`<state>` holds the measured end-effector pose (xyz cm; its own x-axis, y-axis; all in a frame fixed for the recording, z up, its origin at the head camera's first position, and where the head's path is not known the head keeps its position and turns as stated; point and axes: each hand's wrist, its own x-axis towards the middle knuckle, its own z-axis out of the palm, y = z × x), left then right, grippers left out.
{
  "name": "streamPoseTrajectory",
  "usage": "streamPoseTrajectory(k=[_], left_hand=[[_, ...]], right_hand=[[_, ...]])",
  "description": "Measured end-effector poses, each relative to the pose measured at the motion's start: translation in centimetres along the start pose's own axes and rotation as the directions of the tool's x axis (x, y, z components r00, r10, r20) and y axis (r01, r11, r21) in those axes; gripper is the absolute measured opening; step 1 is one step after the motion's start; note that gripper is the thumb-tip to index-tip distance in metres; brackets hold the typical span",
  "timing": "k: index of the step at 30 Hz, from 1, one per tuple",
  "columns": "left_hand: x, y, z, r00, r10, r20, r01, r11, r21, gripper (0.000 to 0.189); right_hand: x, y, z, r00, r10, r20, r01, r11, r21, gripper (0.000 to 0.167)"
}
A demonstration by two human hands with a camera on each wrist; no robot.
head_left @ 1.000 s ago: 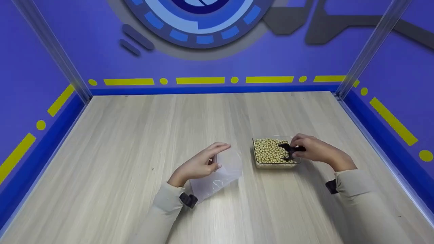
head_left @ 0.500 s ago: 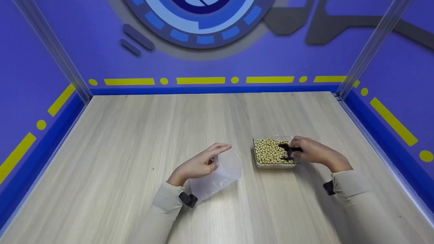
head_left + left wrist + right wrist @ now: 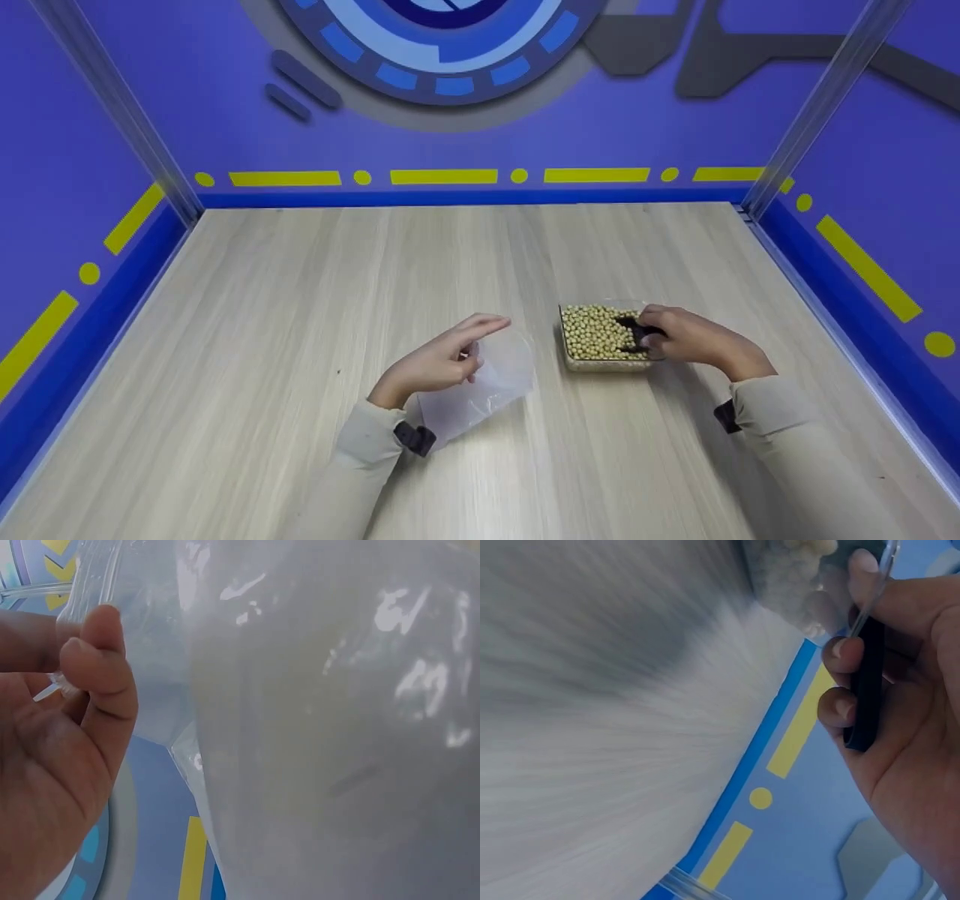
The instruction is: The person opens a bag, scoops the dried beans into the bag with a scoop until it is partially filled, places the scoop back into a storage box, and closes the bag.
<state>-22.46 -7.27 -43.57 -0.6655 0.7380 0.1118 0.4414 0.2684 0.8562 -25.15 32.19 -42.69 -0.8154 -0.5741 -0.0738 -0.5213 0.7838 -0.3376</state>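
Between the fingers and thumb of my left hand (image 3: 431, 367) the edge of a clear plastic bag (image 3: 484, 401) is pinched. The bag hangs below the hand and fills most of the left wrist view, looking translucent and creased. To its right a rectangular clear container (image 3: 607, 367) stands on the table, filled with round yellowish beans (image 3: 595, 330). My right hand (image 3: 701, 341) grips the black handle (image 3: 867, 690) of a scoop (image 3: 628, 324) at the container's right side. The scoop's front is partly sunk among the beans; its bowl is mostly hidden.
A light wood-grain table (image 3: 300, 300) lies under everything. Blue panels (image 3: 450, 142) with yellow marks enclose it at the back and both sides, with metal posts at the rear corners.
My right hand has shifted slightly left and down with the scoop, which stays in the beans. The left hand and bag have barely moved.
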Motion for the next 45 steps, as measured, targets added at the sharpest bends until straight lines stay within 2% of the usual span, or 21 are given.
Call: streamPoseTrajectory(k=[8, 18, 26, 33, 41, 45], left_hand=[[0.0, -0.2, 0.0, 0.999, -0.022, 0.040, 0.023, 0.999, -0.035, 0.062], [-0.2, -0.1, -0.3, 0.998, -0.022, 0.067, 0.026, 0.998, -0.062, 0.066], [-0.3, -0.2, -0.4, 1.000, -0.005, 0.027, 0.007, 0.998, -0.055, 0.065], [-0.4, -0.1, -0.7, 1.000, 0.014, 0.023, -0.012, 0.998, -0.067, 0.065], [-0.5, -0.2, -0.8, 1.000, -0.001, 0.018, 0.002, 0.998, -0.068, 0.066], [-0.6, -0.3, -0.8, 1.000, -0.010, 0.013, 0.010, 0.999, -0.052, 0.066]], right_hand=[[0.2, 0.5, 0.5, 0.999, -0.029, -0.041, 0.029, 1.000, 0.002, 0.010], [0.0, 0.9, 0.1, 0.999, -0.039, -0.020, 0.040, 0.997, 0.059, 0.024], [-0.1, 1.1, -0.1, 0.999, -0.041, -0.004, 0.041, 0.996, 0.083, 0.029], [-0.3, 1.3, 0.0, 0.999, -0.036, -0.004, 0.036, 0.994, 0.098, 0.034], [-0.4, 1.7, 0.1, 1.000, -0.019, -0.010, 0.020, 0.990, 0.141, 0.037], [-0.5, 1.7, 0.0, 0.999, -0.036, -0.028, 0.040, 0.988, 0.151, 0.037]])
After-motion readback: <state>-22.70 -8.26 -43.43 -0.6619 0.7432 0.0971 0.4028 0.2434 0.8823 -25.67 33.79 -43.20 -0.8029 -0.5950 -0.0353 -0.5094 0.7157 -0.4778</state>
